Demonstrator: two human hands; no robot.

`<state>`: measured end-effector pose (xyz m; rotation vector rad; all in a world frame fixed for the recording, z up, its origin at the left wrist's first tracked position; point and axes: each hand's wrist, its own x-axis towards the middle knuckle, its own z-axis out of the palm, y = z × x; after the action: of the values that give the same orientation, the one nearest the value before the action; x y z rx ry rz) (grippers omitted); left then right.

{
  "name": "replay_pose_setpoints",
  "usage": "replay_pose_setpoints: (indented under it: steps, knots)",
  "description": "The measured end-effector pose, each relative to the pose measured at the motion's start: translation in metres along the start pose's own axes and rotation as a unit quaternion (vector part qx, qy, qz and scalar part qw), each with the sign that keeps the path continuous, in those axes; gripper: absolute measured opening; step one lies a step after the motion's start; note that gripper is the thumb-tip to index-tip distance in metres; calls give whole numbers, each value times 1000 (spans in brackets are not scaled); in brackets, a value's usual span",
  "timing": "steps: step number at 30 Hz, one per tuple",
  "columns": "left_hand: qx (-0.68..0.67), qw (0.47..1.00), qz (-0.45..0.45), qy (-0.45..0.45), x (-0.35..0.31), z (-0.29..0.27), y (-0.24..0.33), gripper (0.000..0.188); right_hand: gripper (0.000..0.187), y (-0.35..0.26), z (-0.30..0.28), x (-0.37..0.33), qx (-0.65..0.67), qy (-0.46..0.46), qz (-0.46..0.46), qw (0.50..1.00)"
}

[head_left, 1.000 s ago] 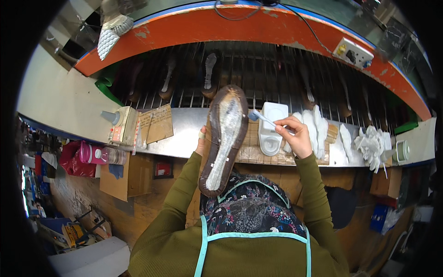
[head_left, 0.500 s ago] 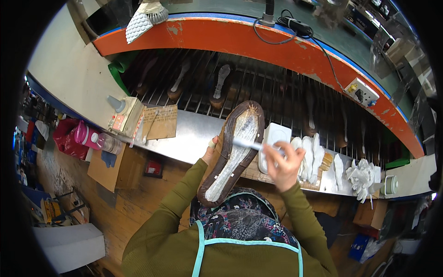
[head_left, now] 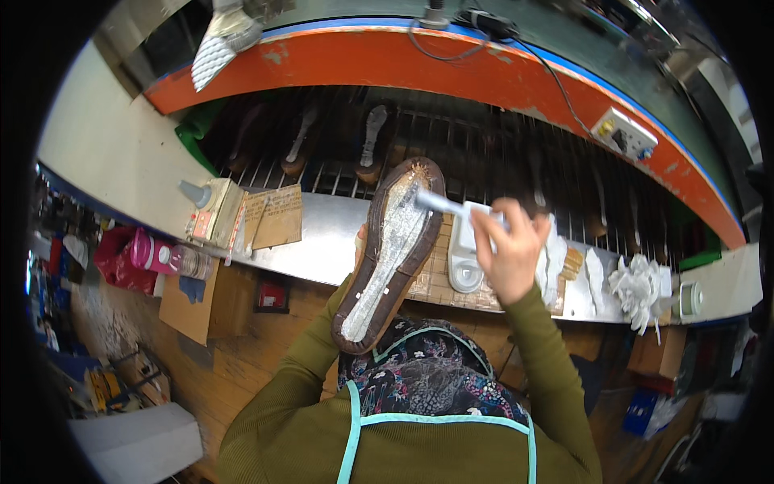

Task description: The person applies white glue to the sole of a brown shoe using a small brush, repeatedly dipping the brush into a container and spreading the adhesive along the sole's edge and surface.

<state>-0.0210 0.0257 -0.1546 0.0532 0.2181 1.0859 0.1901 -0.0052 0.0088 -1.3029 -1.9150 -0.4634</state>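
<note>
A brown shoe upper (head_left: 428,242), bottom side up with a pale insole inside a dark rim, slants across the middle, toe end away from me. Wrapped round its left edge is my left hand (head_left: 359,244), mostly hidden behind the shoe. My right hand (head_left: 512,252) is closed on the pale handle of a brush (head_left: 445,203). The brush's tip is at the insole near the toe; bristles are too blurred to make out. Beneath and beside the right hand stands a white plastic container (head_left: 465,274) with a round hollow.
Behind the metal ledge (head_left: 314,260) runs a rack of metal rods (head_left: 419,129) holding several similar shoes. White cloths or papers (head_left: 595,278) and crumpled white gloves (head_left: 637,286) lie to the right. A box-shaped device (head_left: 216,214) and cardboard piece (head_left: 278,216) sit left.
The brush has moved from the middle of the insole up toward the toe. My left thumb, visible before, is now mostly behind the shoe. The view has shifted slightly.
</note>
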Motion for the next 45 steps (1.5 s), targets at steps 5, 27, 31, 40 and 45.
replay_pose_setpoints:
  steps: [5, 27, 31, 40, 45]
  knots:
    - [50, 999, 13, 0, 5, 2, -2, 71, 17, -3, 22, 15, -70, 9, -16, 997]
    - [-92, 954, -166, -232, -22, -16, -5, 37, 7, 36, 37, -197, -133, -186, 271, 935]
    - [-135, 930, -206, -272, -19, -5, -10, 52, 10, 32, 56, -201, -169, -227, 254, 925]
    - [-27, 936, -220, -272, -41, 44, 2, 50, 7, -48, 16, -49, 575, -42, 346, 740]
    - [-104, 783, -360, -497, 15, -3, 0, 51, 9, -73, 32, -17, 570, 3, 322, 756]
